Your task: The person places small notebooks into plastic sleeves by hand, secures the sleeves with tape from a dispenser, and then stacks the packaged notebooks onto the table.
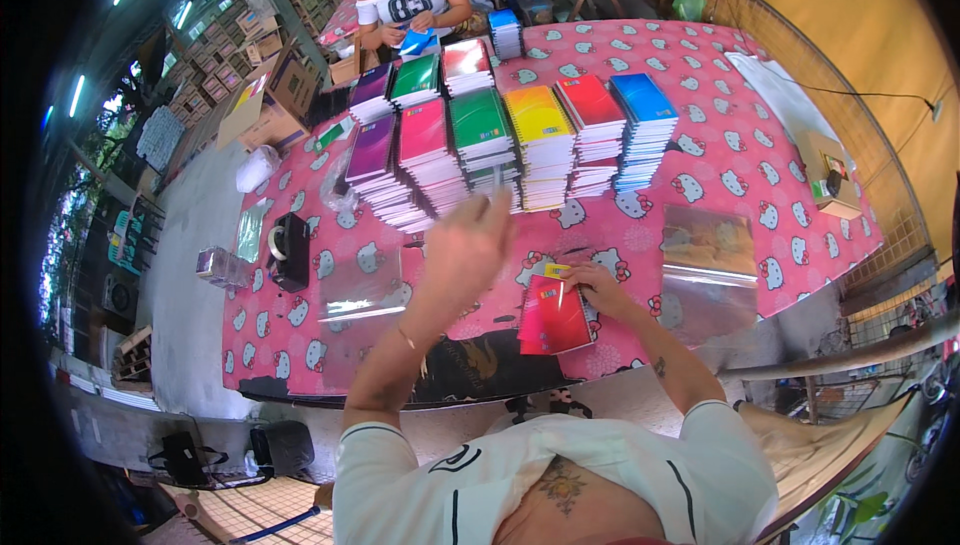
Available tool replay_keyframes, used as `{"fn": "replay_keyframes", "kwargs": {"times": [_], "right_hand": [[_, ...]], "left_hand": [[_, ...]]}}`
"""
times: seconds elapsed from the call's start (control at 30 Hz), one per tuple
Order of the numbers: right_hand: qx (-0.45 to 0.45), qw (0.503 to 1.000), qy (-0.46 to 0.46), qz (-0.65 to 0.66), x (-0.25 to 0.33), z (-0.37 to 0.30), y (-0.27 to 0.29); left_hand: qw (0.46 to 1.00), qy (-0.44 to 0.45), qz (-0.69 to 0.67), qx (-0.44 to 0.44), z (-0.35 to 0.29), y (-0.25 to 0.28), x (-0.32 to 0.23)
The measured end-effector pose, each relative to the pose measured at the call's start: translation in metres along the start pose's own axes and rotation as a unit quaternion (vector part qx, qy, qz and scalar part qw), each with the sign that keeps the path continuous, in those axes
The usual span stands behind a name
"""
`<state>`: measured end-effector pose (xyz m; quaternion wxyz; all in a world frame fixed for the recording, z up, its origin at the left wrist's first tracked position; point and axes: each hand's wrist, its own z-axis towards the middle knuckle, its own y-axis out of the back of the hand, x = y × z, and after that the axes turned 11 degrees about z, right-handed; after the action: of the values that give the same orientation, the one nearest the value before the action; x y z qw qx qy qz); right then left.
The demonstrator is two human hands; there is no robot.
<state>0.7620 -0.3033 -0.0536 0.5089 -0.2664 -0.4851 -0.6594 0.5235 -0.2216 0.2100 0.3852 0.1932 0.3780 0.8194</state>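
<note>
My right hand (pixel 601 290) is closed on the upper right corner of a small red notebook (pixel 562 315) near the table's front edge. Under it show the edges of a yellow notebook (pixel 556 270) and a pink notebook (pixel 530 321). Smeared by motion, my left hand (pixel 470 245) is raised in front of the stacks, its fingers toward the green notebooks (pixel 481 121). Whether it holds anything I cannot tell. Beside those stand stacks of purple notebooks (pixel 372 150), pink notebooks (pixel 426 131), yellow notebooks (pixel 538 115), red notebooks (pixel 588 103) and blue notebooks (pixel 643 98).
Clear plastic sheets (pixel 708 255) lie to the right, and another clear sheet (pixel 350 320) to the left. A black tape dispenser (pixel 290 250) stands at the left edge. Across the pink patterned table (pixel 720 75), a person (pixel 412 0) handles something blue. A cardboard box (pixel 828 175) sits far right.
</note>
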Motion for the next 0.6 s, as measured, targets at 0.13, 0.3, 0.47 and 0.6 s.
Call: {"fn": "replay_keyframes", "kwargs": {"times": [0.13,0.3,0.47,0.6], "right_hand": [[0.02,0.998,-0.051,0.008,-0.003,0.013,0.011],[-0.243,0.876,0.094,-0.405,0.048,0.109,0.102],[-0.274,0.831,0.009,-0.484,0.07,0.135,0.195],[-0.393,0.882,0.114,-0.233,0.103,0.114,0.157]], "left_hand": [[0.906,0.053,-0.024,0.42,-0.058,-0.067,-0.06],[0.952,0.086,-0.041,0.292,-0.093,-0.147,-0.045],[0.987,0.042,0.107,-0.112,0.035,-0.12,0.046],[0.994,-0.017,0.103,-0.045,0.02,-0.112,0.12]]}}
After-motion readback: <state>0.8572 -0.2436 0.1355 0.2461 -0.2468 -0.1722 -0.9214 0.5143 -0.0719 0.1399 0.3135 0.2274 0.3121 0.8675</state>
